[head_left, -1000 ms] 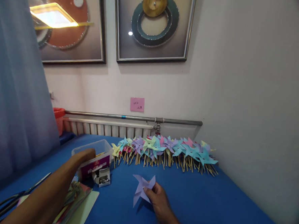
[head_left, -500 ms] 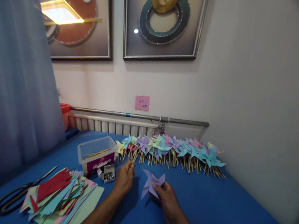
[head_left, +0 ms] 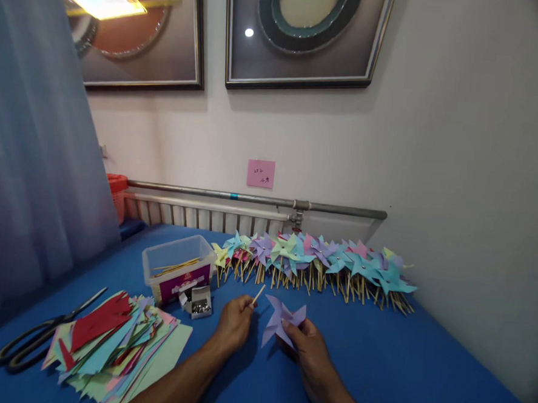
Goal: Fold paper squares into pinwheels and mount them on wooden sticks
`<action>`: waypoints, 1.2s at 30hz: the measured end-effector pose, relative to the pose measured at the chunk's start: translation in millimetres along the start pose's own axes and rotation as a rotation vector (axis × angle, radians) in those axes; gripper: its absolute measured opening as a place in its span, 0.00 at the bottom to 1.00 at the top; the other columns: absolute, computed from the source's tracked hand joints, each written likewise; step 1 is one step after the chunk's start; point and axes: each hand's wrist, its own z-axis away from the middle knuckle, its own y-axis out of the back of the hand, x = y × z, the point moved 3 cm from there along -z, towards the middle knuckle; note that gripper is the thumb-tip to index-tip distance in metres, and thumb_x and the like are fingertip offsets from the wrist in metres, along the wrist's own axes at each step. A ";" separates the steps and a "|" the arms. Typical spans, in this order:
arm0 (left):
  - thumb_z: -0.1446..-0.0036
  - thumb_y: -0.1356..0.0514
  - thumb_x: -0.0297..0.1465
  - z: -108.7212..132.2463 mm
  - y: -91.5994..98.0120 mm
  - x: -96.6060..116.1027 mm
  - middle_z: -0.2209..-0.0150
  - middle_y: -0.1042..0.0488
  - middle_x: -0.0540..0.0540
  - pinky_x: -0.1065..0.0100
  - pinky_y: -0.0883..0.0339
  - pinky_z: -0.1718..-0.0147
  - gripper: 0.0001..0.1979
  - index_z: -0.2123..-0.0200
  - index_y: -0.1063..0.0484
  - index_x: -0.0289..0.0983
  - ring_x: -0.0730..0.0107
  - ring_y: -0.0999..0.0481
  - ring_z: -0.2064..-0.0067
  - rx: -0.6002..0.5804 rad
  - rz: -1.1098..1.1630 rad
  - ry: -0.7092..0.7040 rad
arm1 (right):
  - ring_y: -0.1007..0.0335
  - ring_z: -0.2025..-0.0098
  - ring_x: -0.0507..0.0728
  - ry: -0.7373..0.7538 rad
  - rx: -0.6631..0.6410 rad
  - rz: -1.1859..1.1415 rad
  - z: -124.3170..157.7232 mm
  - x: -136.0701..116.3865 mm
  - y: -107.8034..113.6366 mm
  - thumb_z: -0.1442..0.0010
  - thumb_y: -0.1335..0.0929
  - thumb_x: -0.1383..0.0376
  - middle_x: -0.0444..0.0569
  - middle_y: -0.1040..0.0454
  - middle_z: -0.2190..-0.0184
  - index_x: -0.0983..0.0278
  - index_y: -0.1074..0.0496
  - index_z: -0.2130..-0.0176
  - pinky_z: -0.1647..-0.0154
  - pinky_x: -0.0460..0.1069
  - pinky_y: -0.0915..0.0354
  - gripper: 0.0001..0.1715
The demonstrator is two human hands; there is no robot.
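Note:
Between the thumb and fingers of my right hand (head_left: 306, 343) is a purple paper pinwheel (head_left: 274, 329), its blades facing up and left. My left hand (head_left: 237, 321) is closed on a thin wooden stick (head_left: 258, 294), whose pale end pokes out toward the upper right. A small gap separates the stick from the pinwheel. Left of my left hand stands a little open box of metal pins (head_left: 201, 308). Behind it is a clear plastic tub (head_left: 175, 250) with several wooden sticks (head_left: 176, 266) inside.
Finished pinwheels on sticks (head_left: 311, 259) lie in a row along the back of the blue-covered table (head_left: 404, 368). Coloured paper sheets (head_left: 114, 350) are piled at the left, beside black-handled scissors (head_left: 44, 337). A metal pipe (head_left: 341, 210) runs along the wall behind.
My left hand has moved slightly right, and the stick now points clearly up and right, nearer the pinwheel. My right hand still holds the pinwheel. The camera view has tipped down.

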 end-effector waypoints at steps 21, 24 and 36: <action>0.34 0.47 0.27 10.1 11.3 6.8 0.68 0.21 0.46 0.70 0.44 0.66 0.11 0.62 0.24 0.35 0.67 0.24 0.65 0.108 -0.317 -0.031 | 0.25 0.70 0.55 -0.084 0.063 -0.087 3.2 -14.7 -13.1 0.61 0.20 0.64 0.45 0.20 0.72 0.62 0.22 0.68 0.66 0.49 0.28 0.18; 0.36 0.45 0.27 13.9 11.1 10.1 0.67 0.20 0.45 0.70 0.45 0.66 0.10 0.64 0.23 0.36 0.66 0.23 0.63 0.076 -0.368 -0.025 | 0.27 0.70 0.54 -0.026 0.071 -0.131 9.2 -19.0 -14.3 0.63 0.18 0.61 0.43 0.21 0.73 0.62 0.23 0.70 0.66 0.49 0.28 0.20; 0.39 0.44 0.28 24.4 4.5 22.9 0.71 0.21 0.48 0.70 0.46 0.68 0.10 0.68 0.23 0.37 0.69 0.26 0.67 0.028 -0.361 -0.035 | 0.27 0.68 0.54 -0.056 0.038 -0.126 3.2 -13.1 -9.5 0.63 0.17 0.60 0.45 0.20 0.68 0.63 0.21 0.66 0.65 0.48 0.29 0.24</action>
